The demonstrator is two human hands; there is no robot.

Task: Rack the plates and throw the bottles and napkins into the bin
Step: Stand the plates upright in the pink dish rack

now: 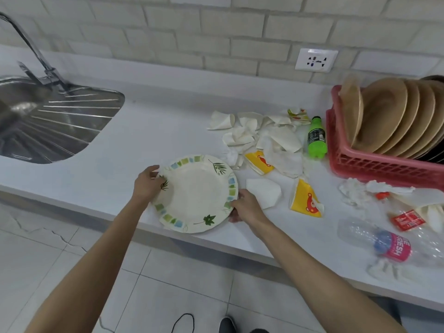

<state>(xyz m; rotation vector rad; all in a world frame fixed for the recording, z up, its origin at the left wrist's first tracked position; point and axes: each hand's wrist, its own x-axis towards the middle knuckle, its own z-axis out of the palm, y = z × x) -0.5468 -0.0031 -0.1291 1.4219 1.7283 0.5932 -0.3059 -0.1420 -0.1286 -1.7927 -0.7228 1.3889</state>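
Note:
A white plate with green squares and leaf prints lies at the counter's front edge. My left hand grips its left rim and my right hand grips its right rim. A pink dish rack at the far right holds several tan plates on edge. A green bottle stands beside the rack. Crumpled clear bottles with red and pink labels lie at the front right. White napkins and crushed paper cups are scattered between the plate and the rack.
A steel sink with drainboard and a tap sit at the left. The white counter runs along a tiled wall with a socket. Grey floor tiles lie below. No bin is in view.

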